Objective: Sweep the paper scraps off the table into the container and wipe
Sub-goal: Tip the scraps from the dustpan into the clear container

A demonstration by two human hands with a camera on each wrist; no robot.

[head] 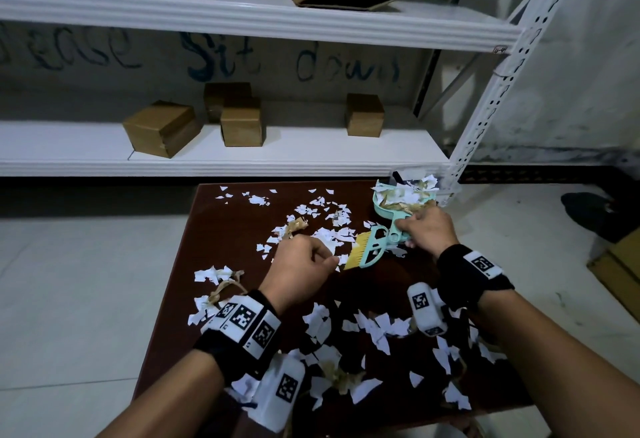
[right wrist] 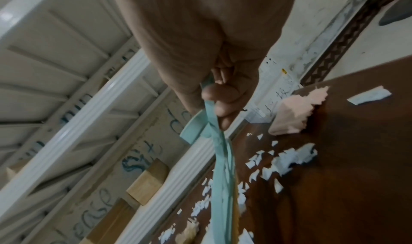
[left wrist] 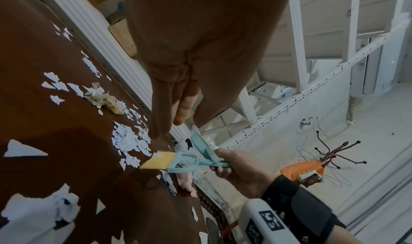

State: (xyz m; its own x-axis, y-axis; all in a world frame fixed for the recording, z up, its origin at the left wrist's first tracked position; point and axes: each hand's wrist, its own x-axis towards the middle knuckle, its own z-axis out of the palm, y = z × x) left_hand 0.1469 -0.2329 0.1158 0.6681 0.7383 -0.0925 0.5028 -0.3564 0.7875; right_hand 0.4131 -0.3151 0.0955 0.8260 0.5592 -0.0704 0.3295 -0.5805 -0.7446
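Observation:
White and tan paper scraps lie scattered over the dark brown table. My right hand grips the teal handles of a dustpan and a yellow-bristled brush. The dustpan is heaped with scraps and raised at the table's far right corner, beside a clear container. The brush bristles touch the table next to a scrap pile. My left hand hovers just left of the bristles and holds nothing. Its fingers point down at the table. A pink cloth lies near the right edge.
White metal shelving with cardboard boxes stands right behind the table. Pale tiled floor surrounds the table, with a dark object and a cardboard box on it to the right. More scraps lie near the front edge.

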